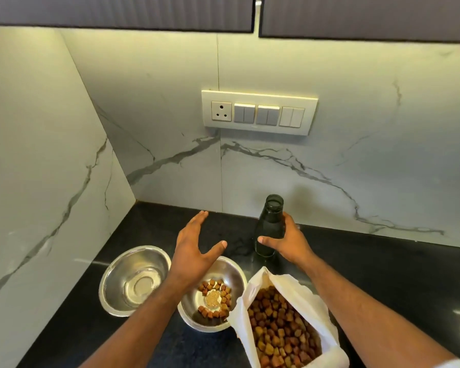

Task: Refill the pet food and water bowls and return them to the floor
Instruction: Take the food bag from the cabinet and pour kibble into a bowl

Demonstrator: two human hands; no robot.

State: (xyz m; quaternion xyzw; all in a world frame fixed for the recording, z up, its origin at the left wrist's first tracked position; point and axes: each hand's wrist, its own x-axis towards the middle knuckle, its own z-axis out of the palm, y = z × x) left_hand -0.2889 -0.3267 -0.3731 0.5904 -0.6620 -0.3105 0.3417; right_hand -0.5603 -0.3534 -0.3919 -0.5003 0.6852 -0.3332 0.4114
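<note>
Two steel bowls sit side by side on the black counter (149,229). The left bowl (135,280) holds no food; I cannot tell whether there is water in it. The right bowl (212,296) has a ring of brown kibble in its bottom. A white bag (284,322), open and full of kibble, lies just right of that bowl. Behind it stands a dark bottle (270,221) with no cap, upright. My right hand (287,241) is wrapped around the bottle's body. My left hand (195,244) hovers open above the kibble bowl's far rim, fingers spread.
Marble walls close the counter at the back and at the left, making a corner. A switch and socket panel (259,112) is on the back wall. Dark cabinets (367,17) hang overhead. The counter stretches on to the right.
</note>
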